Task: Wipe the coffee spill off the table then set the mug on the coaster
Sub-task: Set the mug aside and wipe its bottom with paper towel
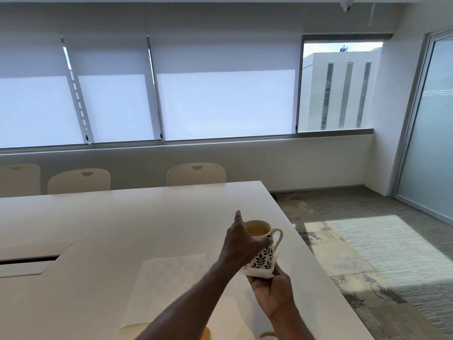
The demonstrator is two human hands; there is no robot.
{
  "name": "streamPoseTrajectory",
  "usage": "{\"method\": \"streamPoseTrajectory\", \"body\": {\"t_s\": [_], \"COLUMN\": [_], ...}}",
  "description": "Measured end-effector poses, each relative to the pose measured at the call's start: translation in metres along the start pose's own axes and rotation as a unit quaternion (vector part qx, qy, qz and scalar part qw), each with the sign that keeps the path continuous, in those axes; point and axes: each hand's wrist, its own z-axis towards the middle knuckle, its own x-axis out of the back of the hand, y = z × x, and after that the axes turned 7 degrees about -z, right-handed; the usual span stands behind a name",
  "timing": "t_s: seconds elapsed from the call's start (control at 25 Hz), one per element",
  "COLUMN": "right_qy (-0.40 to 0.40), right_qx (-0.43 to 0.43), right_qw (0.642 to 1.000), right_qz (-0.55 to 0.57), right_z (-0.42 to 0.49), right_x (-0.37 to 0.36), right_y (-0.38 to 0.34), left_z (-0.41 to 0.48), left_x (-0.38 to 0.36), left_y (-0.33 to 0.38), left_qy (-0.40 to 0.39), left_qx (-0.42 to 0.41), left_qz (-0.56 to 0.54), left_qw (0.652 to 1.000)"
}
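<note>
A white mug (263, 256) with a dark leaf pattern holds light brown coffee and is lifted just above the table's right edge, handle pointing right. My left hand (241, 246) grips its left side and rim, the index finger sticking out. My right hand (272, 295) holds a thin white square pad (259, 273) against the mug's base; I cannot tell whether it is the coaster or folded paper. A white paper towel (169, 278) lies flat on the table, its near corner stained brown. Coffee spill (268, 335) shows at the bottom edge of the view, partly hidden by my arms.
The long white table (122, 217) has a cable hatch (29, 258) open at the left. Cream chairs (196, 174) stand along its far side under the windows. The table's right edge drops to carpet (367, 253), with a frosted glass door (431, 143) beyond.
</note>
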Motion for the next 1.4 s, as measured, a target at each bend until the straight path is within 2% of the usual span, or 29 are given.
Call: {"method": "streamPoseTrajectory", "body": {"t_s": [0.28,0.68,1.0,1.16,1.28,1.4], "right_qy": [-0.030,0.025,-0.002,-0.026,0.015,0.081], "right_qx": [-0.039,0.006,-0.021,-0.022,-0.060,-0.030], "right_qw": [0.998,0.999,1.000,0.998,0.992,0.978], "right_qz": [-0.027,-0.042,-0.014,-0.051,-0.108,-0.191], "right_z": [-0.011,-0.006,-0.011,-0.025,-0.025,-0.013], "right_x": [0.007,-0.004,-0.004,-0.003,0.003,0.010], "right_y": [-0.014,-0.022,-0.012,-0.018,-0.026,-0.025], "left_z": [0.003,-0.011,-0.011,-0.011,-0.013,-0.018], "left_x": [0.017,-0.001,0.009,0.013,0.011,0.005], "left_y": [0.001,0.014,0.013,0.015,0.016,0.018], "left_qy": [0.019,-0.002,0.014,0.012,0.013,0.006], "left_qx": [0.011,0.002,-0.008,-0.008,0.000,0.009], "left_qz": [-0.002,-0.016,-0.005,-0.003,-0.013,-0.015], "left_qw": [1.000,1.000,1.000,1.000,1.000,1.000]}}
